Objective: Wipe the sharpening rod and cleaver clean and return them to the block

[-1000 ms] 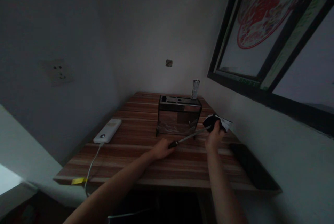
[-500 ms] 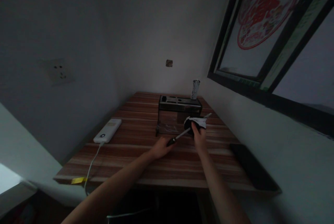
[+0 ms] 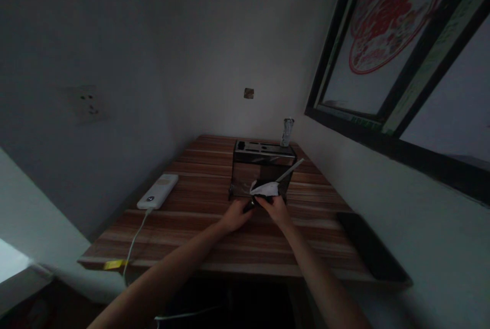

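My left hand (image 3: 236,215) is closed around the dark handle of a knife (image 3: 290,169), whose long, narrow blade points up and to the right. A black and white cloth (image 3: 267,189) is wrapped about the blade close to the handle. Pinching that cloth from the right is my right hand (image 3: 277,210), its fingers near the left hand. The cloth hides the lower blade. Just behind the hands stands a dark knife holder (image 3: 264,154) with slots in its top and a see-through front.
A glass vase (image 3: 287,132) stands behind the holder. To the left lies a white power strip or charger (image 3: 158,192) with a cable (image 3: 135,239). A dark flat object (image 3: 371,244) rests at the right edge of the wooden table (image 3: 202,186). Walls close in on both sides.
My right hand has slid the cloth down the blade toward the handle, leftward and nearer to me. More of the blade's far end now shows. My left hand has barely moved.
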Available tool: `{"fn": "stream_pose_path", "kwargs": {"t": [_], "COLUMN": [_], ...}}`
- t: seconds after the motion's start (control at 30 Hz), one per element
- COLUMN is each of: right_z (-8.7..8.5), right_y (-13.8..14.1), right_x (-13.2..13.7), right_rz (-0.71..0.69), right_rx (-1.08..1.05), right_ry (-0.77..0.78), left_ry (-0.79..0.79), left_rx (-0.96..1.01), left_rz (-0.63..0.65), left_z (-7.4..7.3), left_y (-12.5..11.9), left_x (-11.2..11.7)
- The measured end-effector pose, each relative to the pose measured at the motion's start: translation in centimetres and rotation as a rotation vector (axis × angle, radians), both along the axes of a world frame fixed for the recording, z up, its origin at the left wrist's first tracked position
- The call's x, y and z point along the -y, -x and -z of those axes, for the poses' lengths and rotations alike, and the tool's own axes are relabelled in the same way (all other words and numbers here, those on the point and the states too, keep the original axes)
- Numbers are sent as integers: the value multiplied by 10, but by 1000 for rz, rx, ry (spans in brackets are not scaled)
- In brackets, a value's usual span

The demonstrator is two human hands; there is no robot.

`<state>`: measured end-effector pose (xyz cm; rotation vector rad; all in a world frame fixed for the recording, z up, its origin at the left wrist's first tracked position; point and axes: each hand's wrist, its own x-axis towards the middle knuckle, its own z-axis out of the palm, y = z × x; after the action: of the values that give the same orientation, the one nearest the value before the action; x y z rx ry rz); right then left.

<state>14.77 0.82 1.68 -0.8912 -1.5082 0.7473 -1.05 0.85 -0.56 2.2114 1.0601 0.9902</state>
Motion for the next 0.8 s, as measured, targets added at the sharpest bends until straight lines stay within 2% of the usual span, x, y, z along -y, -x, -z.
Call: {"fn": "stream_pose_path", "kwargs": {"t": [0.2,0.8], "right_z": [7,3], "right_y": [5,-1], "right_x": [0,-1], "right_rz": [13,5], "right_rx": [5,19], "right_ry": [-2,-26], "left_ry": [-10,11], "left_rx": [9,58], "left_rz": [6,49], "left_z": [3,-3], "left_y": [2,0], "left_x": [-2,0]}}
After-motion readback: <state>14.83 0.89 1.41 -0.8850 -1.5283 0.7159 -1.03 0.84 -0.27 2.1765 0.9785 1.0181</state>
